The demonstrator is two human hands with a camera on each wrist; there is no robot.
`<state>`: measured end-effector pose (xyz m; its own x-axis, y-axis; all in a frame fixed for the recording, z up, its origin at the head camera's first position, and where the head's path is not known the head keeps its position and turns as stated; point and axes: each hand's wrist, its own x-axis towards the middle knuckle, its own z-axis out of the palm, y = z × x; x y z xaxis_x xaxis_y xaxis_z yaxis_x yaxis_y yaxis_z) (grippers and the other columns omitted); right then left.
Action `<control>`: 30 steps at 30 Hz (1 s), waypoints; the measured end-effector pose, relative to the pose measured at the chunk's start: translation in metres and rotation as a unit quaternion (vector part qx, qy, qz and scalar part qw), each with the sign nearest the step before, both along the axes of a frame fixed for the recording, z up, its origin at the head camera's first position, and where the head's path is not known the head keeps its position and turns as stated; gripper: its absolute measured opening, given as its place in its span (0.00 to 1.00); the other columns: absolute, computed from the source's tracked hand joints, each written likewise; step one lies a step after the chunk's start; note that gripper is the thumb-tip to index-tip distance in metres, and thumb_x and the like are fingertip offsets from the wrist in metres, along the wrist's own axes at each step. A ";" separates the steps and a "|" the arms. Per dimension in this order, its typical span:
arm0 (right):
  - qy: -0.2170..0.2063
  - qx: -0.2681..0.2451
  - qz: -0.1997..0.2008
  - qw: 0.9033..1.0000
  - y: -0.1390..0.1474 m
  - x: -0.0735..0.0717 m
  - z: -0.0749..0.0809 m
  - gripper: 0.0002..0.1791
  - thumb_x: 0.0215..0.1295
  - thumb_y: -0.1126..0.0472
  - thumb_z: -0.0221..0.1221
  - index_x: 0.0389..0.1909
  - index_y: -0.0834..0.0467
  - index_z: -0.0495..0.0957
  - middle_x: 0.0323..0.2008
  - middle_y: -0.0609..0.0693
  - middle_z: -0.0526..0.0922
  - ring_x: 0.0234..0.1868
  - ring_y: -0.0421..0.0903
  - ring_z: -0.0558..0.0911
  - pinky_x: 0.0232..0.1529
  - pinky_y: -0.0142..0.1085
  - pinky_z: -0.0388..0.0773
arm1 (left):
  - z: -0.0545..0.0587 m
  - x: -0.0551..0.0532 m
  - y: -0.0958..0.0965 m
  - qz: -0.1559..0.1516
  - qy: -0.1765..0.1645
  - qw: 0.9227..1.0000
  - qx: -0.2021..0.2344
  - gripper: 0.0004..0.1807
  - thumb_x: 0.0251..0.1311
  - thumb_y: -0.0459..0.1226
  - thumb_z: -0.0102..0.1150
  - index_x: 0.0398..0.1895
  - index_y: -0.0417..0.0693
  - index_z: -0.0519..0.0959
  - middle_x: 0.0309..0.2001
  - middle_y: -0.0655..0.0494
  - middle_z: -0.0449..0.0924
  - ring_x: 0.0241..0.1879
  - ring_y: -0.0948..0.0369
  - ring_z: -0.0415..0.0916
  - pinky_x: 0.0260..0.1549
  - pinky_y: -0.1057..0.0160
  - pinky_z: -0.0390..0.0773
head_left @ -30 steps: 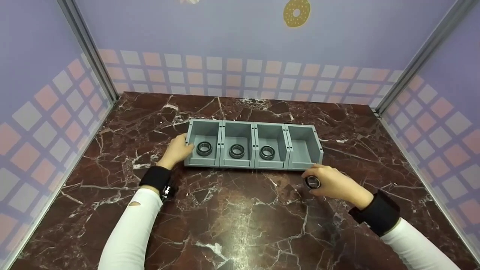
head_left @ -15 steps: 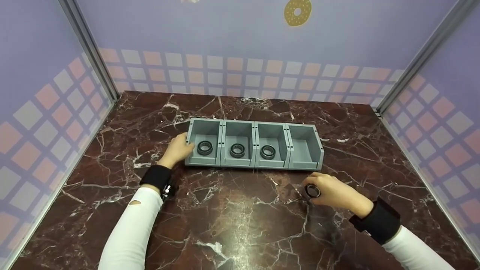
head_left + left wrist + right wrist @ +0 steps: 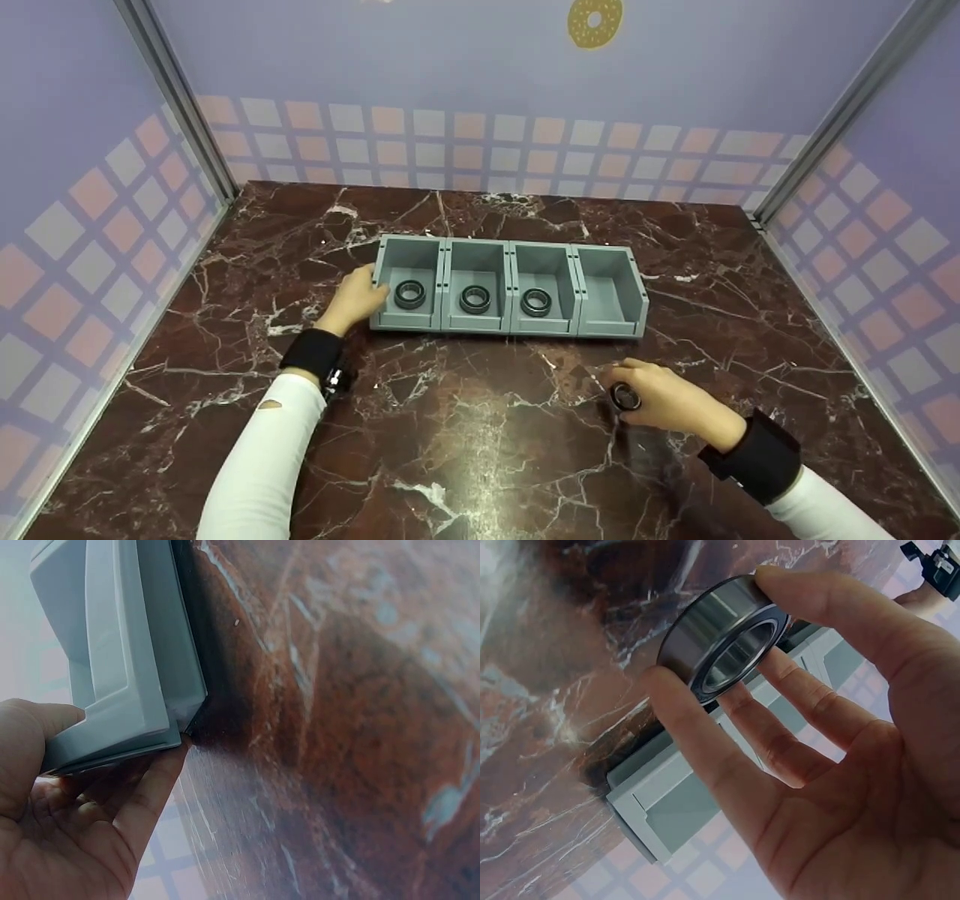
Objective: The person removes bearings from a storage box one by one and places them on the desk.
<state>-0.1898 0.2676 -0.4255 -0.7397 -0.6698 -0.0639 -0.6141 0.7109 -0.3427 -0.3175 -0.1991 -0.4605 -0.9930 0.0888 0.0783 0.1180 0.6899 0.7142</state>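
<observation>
Being pinched by its outer rim, a bearing (image 3: pixel 705 624) is held above the table (image 3: pixel 360 465) by the right hand (image 3: pixel 671 399), its bore uncovered. Beyond it, four joined bins (image 3: pixel 475 324) are gripped at the left end by the left hand (image 3: pixel 354 298), seemingly for steadiness; inside, three more bearings (image 3: pixel 475 310) are separated by partitions (image 3: pixel 511 291).

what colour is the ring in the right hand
The ring is silver and black, clearest in the right wrist view.

Bins (image 3: pixel 475 325) link head (downward) and closer wrist views.
</observation>
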 end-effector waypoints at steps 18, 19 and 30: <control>-0.011 -0.015 -0.002 1.000 0.004 0.006 -0.013 0.21 0.52 0.74 0.71 0.49 0.63 0.82 0.44 0.54 0.80 0.41 0.52 0.82 0.39 0.44 0.80 | 0.001 0.001 -0.001 0.001 0.000 1.000 -0.006 0.25 0.65 0.29 0.50 0.63 0.22 0.72 0.55 0.26 0.79 0.53 0.37 0.78 0.56 0.40 0.75; -0.013 -0.014 -0.004 1.000 0.004 0.006 -0.014 0.22 0.52 0.74 0.71 0.49 0.63 0.82 0.44 0.54 0.80 0.41 0.52 0.82 0.39 0.44 0.80 | 0.001 0.001 -0.001 0.001 -0.002 1.000 -0.005 0.25 0.65 0.29 0.50 0.64 0.22 0.71 0.56 0.26 0.79 0.53 0.37 0.78 0.57 0.40 0.74; -0.004 -0.023 -0.006 1.000 0.004 0.007 -0.020 0.22 0.49 0.75 0.71 0.48 0.64 0.82 0.42 0.53 0.80 0.40 0.52 0.83 0.40 0.45 0.82 | -0.001 0.000 -0.001 -0.001 0.004 1.000 0.000 0.26 0.64 0.28 0.49 0.64 0.20 0.71 0.56 0.25 0.78 0.56 0.36 0.77 0.59 0.40 0.73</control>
<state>-0.1828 0.2719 -0.4459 -0.7468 -0.6638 -0.0400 -0.6031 0.7013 -0.3800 -0.3174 -0.2000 -0.4610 -0.9921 0.0905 0.0870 0.1255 0.6900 0.7129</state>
